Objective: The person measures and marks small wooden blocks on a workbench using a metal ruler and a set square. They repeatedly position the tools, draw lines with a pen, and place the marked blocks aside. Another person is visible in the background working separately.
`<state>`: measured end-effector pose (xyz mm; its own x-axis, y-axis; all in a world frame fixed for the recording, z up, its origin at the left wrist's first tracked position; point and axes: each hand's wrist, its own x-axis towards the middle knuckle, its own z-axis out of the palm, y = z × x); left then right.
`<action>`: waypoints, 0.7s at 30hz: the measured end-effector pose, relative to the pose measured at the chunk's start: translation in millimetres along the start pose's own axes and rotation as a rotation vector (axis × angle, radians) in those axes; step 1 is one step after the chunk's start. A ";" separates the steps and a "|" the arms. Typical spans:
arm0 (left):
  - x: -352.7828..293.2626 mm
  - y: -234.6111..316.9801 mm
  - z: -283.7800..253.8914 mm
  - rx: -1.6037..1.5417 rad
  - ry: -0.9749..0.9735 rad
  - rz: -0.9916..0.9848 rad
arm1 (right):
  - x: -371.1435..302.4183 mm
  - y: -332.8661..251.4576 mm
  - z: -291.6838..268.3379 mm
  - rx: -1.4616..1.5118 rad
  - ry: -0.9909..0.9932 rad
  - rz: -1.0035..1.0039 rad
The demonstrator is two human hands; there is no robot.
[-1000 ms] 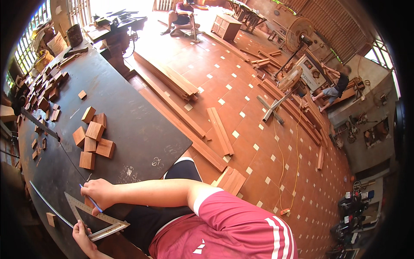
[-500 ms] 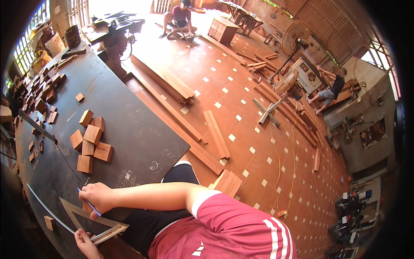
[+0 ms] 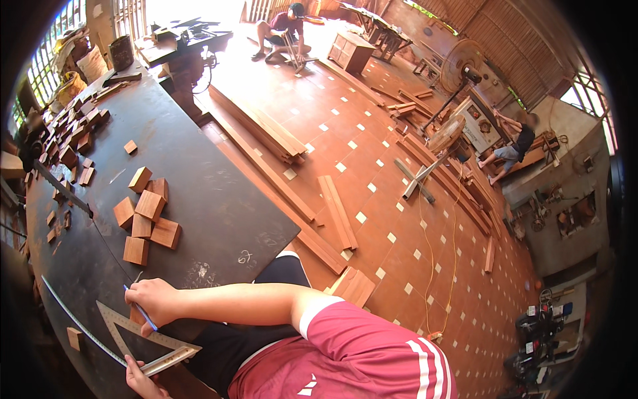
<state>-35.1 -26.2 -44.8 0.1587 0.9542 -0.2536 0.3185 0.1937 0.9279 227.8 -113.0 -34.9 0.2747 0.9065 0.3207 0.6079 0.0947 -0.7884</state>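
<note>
The left hand (image 3: 142, 382), cut off at the wrist by the lower edge, touches one corner of a metal triangular square (image 3: 174, 359) at the near end of the dark desk (image 3: 206, 179); its fingers are partly hidden, so I cannot tell how far they close. A long pale strip (image 3: 73, 327) runs up to that hand, where its end is lost. Just beyond, the right hand (image 3: 156, 301) has its fingers curled around a blue pen (image 3: 151, 321) and mostly covers a wooden piece (image 3: 137, 314) below. Farther along sit seven clustered blocks (image 3: 151, 205), partly overlapping, then a heap of smaller offcuts (image 3: 70, 136), too jumbled to count. Across the tiled floor (image 3: 372, 219), a crouching person (image 3: 289, 26) blurs into glare; another person (image 3: 518, 143) stays small beyond a fan (image 3: 462, 63).
</note>
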 end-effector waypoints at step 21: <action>-4.7 31.0 5.5 -0.334 -0.012 0.024 | 12.7 -1.5 -24.4 0.321 -0.254 0.087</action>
<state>-20.8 -25.9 -16.4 0.1739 0.9571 -0.2318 -0.0089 0.2369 0.9715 248.5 -111.7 -16.8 0.0982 0.9856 0.1380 0.3163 0.1006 -0.9433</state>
